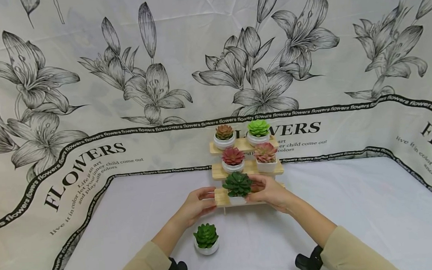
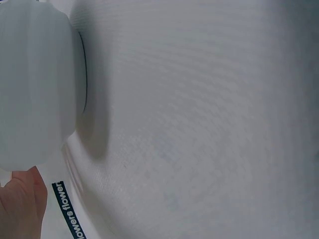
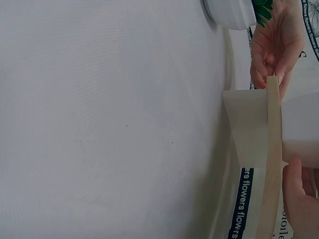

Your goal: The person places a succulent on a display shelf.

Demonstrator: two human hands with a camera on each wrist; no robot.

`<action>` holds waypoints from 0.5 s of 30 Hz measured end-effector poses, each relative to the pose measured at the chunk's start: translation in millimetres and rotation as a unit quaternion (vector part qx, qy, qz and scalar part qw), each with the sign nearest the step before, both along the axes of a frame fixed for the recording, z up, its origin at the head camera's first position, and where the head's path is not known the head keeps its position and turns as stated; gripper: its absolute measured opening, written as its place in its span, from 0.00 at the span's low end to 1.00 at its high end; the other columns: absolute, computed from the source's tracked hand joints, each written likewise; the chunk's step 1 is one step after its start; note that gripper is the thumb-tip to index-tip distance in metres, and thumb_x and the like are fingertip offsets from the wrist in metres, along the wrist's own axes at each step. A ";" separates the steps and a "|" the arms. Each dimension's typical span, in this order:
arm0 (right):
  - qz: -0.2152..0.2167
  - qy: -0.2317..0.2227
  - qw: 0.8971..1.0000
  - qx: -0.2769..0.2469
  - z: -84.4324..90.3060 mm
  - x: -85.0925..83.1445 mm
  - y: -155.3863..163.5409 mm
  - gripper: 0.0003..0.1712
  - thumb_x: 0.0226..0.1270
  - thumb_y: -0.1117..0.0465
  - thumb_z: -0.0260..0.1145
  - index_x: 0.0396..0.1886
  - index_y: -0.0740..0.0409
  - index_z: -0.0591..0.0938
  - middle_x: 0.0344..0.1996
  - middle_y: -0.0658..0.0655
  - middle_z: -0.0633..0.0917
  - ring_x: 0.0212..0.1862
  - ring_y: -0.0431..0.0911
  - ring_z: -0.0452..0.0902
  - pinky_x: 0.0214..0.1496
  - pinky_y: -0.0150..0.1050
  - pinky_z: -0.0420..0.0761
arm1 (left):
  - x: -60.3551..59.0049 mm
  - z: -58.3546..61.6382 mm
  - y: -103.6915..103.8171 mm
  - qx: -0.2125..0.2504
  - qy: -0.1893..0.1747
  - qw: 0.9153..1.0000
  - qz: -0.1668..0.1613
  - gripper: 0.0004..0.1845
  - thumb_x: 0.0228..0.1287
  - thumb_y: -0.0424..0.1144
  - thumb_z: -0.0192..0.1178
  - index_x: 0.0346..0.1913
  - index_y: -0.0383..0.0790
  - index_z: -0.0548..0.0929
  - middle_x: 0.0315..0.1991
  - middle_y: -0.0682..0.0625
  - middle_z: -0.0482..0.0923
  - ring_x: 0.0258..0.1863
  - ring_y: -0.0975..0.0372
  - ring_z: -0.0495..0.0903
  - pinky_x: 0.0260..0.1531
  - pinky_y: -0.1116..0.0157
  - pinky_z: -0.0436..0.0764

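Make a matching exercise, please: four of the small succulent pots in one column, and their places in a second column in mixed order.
Things:
1. bright green succulent
2. dark green succulent
3. red succulent
4. green succulent in white pot

Places:
A. bottom step, between both hands
B. on the table, off the stand
C. top step, right
D. middle step, left

Pairs: 1-C, 2-A, 3-D, 4-B

The wooden stand was pale tan. On its top step sat a rust-brown succulent and a lime-green one; the middle step held two reddish-pink ones; the lowest, a dark green one. All pots were white. Behind the stand hung a cream cloth with grey-black lilies and black lettering.
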State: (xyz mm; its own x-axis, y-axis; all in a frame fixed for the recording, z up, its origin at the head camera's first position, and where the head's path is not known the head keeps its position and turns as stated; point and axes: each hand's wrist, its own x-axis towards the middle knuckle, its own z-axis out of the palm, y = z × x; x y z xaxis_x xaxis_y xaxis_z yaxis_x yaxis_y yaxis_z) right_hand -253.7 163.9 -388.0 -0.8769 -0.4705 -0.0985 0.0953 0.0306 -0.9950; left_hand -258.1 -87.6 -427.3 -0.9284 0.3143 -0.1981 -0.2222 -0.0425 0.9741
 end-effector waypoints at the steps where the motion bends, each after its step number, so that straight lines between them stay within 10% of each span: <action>1: 0.000 0.000 1.000 0.001 0.1 0.3 0.4 0.45 0.53 0.74 0.66 0.68 0.75 0.53 0.55 0.67 0.73 0.50 0.45 0.74 0.50 0.39 0.81 | -0.1 -0.2 0.1 0.000 0.001 1.000 0.000 0.27 0.59 0.21 0.55 0.63 0.26 0.65 0.53 0.36 0.69 0.39 0.60 0.77 0.46 0.63 0.81; 15: -0.007 0.004 1.000 0.017 0.0 6.4 13.1 0.44 0.55 0.69 0.69 0.67 0.73 0.57 0.54 0.65 0.74 0.53 0.48 0.72 0.53 0.37 0.79 | 1.0 2.5 0.7 -0.008 0.000 1.000 0.002 0.27 0.60 0.22 0.55 0.63 0.27 0.66 0.54 0.36 0.69 0.40 0.60 0.77 0.46 0.63 0.81</action>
